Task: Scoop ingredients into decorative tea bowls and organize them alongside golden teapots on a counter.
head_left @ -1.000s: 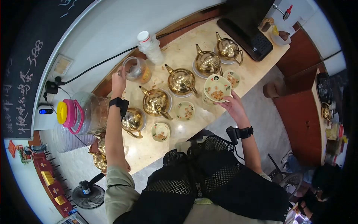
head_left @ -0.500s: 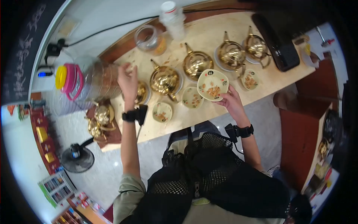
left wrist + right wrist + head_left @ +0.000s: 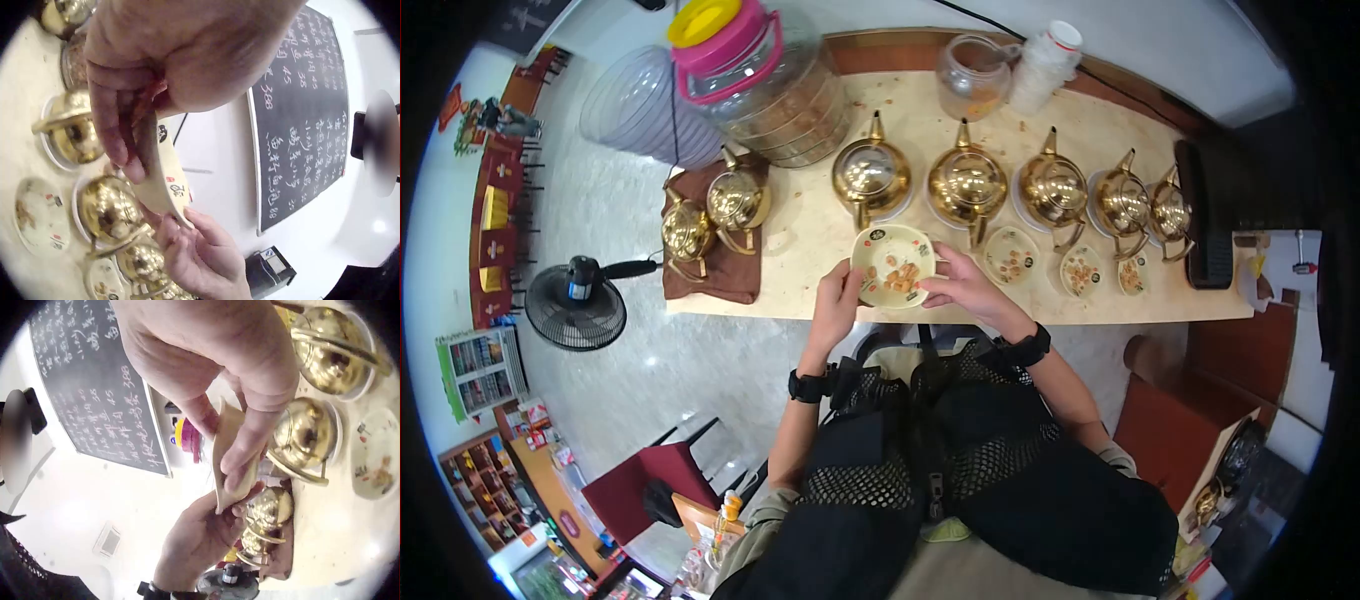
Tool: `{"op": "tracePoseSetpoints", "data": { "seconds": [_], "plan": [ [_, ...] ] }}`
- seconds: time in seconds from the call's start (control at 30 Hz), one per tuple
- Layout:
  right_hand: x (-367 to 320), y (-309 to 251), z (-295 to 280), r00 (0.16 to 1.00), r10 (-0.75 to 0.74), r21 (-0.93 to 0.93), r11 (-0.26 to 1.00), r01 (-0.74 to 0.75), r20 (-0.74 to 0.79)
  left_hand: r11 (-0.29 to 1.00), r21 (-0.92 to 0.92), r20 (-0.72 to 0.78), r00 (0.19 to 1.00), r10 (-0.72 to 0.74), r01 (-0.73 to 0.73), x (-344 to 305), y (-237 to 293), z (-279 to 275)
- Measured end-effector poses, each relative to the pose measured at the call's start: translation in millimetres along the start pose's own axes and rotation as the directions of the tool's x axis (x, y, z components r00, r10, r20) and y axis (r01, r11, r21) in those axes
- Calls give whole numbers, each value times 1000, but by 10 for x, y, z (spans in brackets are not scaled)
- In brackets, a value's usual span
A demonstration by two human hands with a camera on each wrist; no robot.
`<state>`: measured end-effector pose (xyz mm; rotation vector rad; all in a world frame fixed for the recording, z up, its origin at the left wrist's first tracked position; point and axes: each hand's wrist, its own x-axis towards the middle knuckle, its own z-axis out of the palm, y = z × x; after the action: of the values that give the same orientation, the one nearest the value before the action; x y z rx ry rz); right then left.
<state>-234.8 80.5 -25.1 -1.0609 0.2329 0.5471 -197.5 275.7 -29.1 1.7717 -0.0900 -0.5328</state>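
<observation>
A pale square-rimmed bowl (image 3: pixel 890 238) with printed marks on its rim is held between both hands above the table's front edge. Small orange-brown pieces (image 3: pixel 903 277) lie inside it. My left hand (image 3: pixel 837 303) grips the bowl's left side, its fingers bent over the rim in the left wrist view. From the other side my right hand (image 3: pixel 972 290) pinches the bowl, with fingers along its outer wall in the right wrist view. Three similar bowls stand to the right: one bowl (image 3: pixel 1008 240) nearest, a second bowl (image 3: pixel 1082 256), and a third bowl (image 3: pixel 1133 262), each with such pieces inside.
Several gold teapots (image 3: pixel 967 180) line the table (image 3: pixel 800 260) behind the bowls. Two more teapots (image 3: pixel 735 198) sit on a brown cloth (image 3: pixel 735 275) at left. Behind are a large pink-lidded jar (image 3: pixel 785 110), a glass jar (image 3: pixel 973 75) and stacked cups (image 3: pixel 1045 70).
My left hand has come away from the glass jar and taken hold of the bowl's left side. The bowl, in my right hand throughout, is now further left along the table, and the head view has turned.
</observation>
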Motion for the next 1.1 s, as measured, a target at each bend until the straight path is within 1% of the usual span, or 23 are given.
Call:
{"op": "tracePoseSetpoints", "data": {
  "seconds": [0.03,0.1,0.13,0.17,0.2,0.27,0.3,0.33,0.37,0.43,0.47,0.5,0.53,0.57,0.63,0.77,0.83,0.87,0.9,0.97,1.0,1.07,1.1],
  "plan": [
    [60,26,72,1000,7,-14,1000,-7,6,996,83,-46,999,9,-5,-29,-90,-156],
    [175,71,149,997,46,-201,979,-34,57,997,74,-75,997,26,-20,-32,-381,-470],
    [224,93,179,999,17,-254,967,-6,42,995,102,-96,995,7,3,-32,-549,-639],
    [286,163,162,999,13,-260,966,-4,31,991,132,-117,993,-16,31,-22,-695,-797],
    [351,250,98,1000,-20,-289,957,17,-8,992,126,-108,994,-11,25,17,-806,-936],
    [363,318,55,997,-48,-323,946,28,-53,974,214,-130,991,-41,69,68,-1009,-1154],
    [351,321,40,991,-52,-331,944,7,-125,976,207,-125,991,-41,66,118,-1106,-1217],
    [339,335,25,979,-55,-336,942,-15,-198,965,248,-132,990,-58,90,180,-1171,-1267],
    [339,395,-11,976,-53,-333,943,-21,-211,950,292,-134,988,-75,112,253,-1238,-1309],
    [285,550,-72,926,-69,-291,956,-46,-372,949,290,-113,989,-94,123,378,-1367,-1306],
    [230,609,-63,919,-59,-280,958,-58,-391,947,299,-113,990,-85,116,438,-1416,-1295],
    [187,655,-42,891,-43,-233,970,-71,-452,945,309,-114,991,-73,105,498,-1458,-1291],
    [153,693,-14,861,-26,-184,980,-79,-508,952,291,-119,991,-66,98,525,-1432,-1264],
    [119,741,7,854,-19,-172,982,-83,-521,950,295,-103,992,-73,100,567,-1481,-1265],
    [51,833,41,803,25,-103,989,-107,-595,973,218,-119,992,-53,78,640,-1570,-1246],
    [-79,960,51,767,41,-47,995,-92,-641,956,292,-111,994,-1,34,734,-1618,-1263],
    [-106,962,36,770,28,-42,997,-70,-637,920,392,-151,988,35,27,752,-1594,-1268],
    [-104,954,12,769,25,-42,997,-67,-639,898,431,-120,992,-40,88,736,-1554,-1290],
    [-97,940,-24,778,14,-53,997,-61,-628,898,431,-120,992,-37,85,711,-1527,-1297],
    [-88,888,-132,792,-1,-71,996,-53,-610,937,256,-122,970,-211,236,652,-1495,-1327],
    [-82,855,-194,810,15,-76,994,-74,-586,949,216,-130,970,-204,229,626,-1572,-1372],
    [-22,826,-332,831,23,-82,993,-82,-555,939,237,-163,963,-213,248,507,-1468,-1370],
    [12,841,-423,843,86,-117,978,-174,-532,927,255,-191,954,-230,275,442,-1420,-1358]
  ]
}}
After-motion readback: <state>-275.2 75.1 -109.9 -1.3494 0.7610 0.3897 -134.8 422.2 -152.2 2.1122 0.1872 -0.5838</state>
